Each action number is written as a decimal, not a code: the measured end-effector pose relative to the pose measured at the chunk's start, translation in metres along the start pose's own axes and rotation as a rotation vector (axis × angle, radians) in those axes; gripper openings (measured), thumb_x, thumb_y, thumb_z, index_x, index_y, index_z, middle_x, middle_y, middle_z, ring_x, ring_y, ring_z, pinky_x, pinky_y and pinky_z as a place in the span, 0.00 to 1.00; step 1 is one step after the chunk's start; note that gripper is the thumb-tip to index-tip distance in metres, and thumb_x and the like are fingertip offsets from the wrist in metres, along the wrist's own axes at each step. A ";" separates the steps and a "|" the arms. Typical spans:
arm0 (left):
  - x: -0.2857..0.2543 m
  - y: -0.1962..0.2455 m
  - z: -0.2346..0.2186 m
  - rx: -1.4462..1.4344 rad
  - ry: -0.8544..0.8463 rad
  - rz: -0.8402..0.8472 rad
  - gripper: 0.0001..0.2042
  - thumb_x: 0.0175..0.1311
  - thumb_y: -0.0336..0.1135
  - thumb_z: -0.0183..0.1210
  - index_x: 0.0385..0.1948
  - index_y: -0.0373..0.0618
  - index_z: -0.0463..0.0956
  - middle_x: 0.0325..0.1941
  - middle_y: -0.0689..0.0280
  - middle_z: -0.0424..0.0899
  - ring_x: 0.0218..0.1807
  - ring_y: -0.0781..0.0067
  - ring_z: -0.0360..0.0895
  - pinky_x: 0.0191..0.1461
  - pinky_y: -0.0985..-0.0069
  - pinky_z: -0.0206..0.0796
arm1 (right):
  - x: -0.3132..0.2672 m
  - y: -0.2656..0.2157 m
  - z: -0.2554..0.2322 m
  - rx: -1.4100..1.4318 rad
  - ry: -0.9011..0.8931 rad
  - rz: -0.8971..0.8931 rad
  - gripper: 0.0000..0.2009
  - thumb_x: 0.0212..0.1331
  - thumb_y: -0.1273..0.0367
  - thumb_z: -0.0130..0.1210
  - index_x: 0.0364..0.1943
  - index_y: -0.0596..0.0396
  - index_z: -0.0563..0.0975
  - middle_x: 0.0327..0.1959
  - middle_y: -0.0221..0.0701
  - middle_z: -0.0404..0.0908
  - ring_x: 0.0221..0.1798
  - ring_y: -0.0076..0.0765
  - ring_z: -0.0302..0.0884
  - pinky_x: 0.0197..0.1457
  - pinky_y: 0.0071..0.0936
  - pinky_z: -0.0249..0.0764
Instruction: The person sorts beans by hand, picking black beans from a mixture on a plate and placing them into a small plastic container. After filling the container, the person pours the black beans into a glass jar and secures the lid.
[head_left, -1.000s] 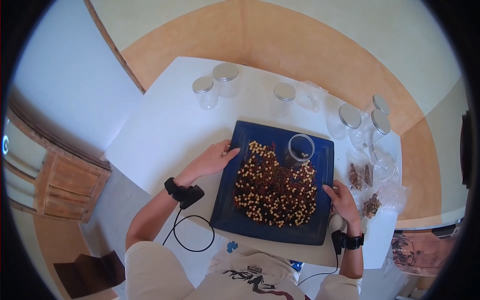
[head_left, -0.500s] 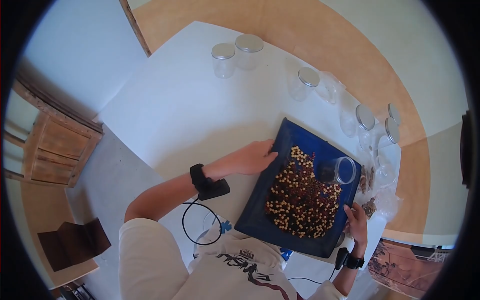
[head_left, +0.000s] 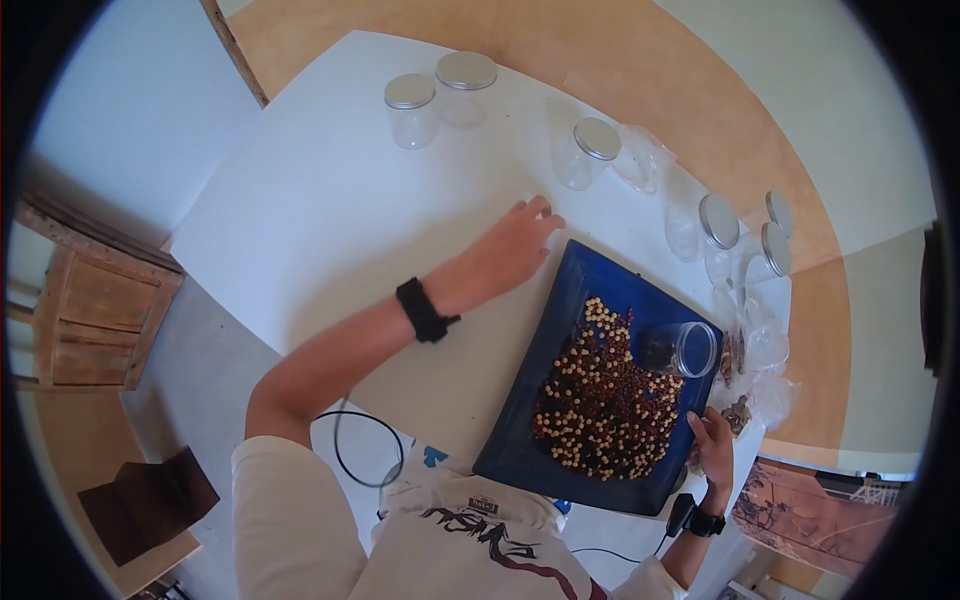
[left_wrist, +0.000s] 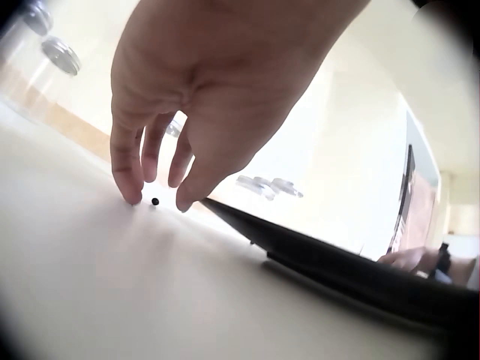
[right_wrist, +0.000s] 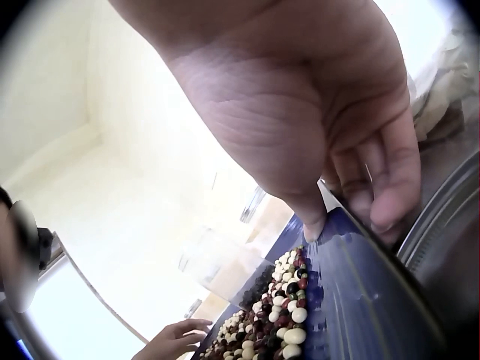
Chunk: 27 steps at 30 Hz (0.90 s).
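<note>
My left hand [left_wrist: 202,97] reaches with loose fingertips around a tiny, light, roll-prone stray bead [left_wrist: 155,201] beside the tray's far corner, while my right hand [head_left: 712,440] grips the blue tray [head_left: 560,330] rim

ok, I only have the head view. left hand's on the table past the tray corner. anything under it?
Observer: Yes. The left wrist view shows one small dark bead lying on the table, in the gap between the left hand's forefinger and thumb.
Operator: pinched?
Observer: No. The fingertips reach the table beside the bead, but it lies free between them.
Operator: and the right hand, just resting?
Observer: In the right wrist view the right hand grips the tray at its edge: the thumb tip presses on the blue top and the fingers curl down over the rim.
</note>
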<state>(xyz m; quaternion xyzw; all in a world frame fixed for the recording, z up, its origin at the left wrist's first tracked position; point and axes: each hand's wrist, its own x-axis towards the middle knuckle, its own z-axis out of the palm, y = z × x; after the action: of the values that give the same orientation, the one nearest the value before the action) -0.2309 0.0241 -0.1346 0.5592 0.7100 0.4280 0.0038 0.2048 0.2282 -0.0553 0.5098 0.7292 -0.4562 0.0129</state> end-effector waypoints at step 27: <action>0.030 0.168 -0.031 -0.336 -0.146 -0.140 0.05 0.65 0.28 0.70 0.39 0.40 0.87 0.37 0.69 0.91 0.35 0.82 0.81 0.37 0.82 0.68 | 0.025 -0.003 0.000 0.095 -0.170 -0.218 0.19 0.77 0.58 0.61 0.50 0.65 0.79 0.24 0.34 0.86 0.15 0.25 0.77 0.17 0.24 0.67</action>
<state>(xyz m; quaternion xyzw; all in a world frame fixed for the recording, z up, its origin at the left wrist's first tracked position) -0.1247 0.0305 0.0020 0.5293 0.6636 0.4976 0.1785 0.1904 0.2460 -0.0654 0.3872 0.7542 -0.5303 0.0010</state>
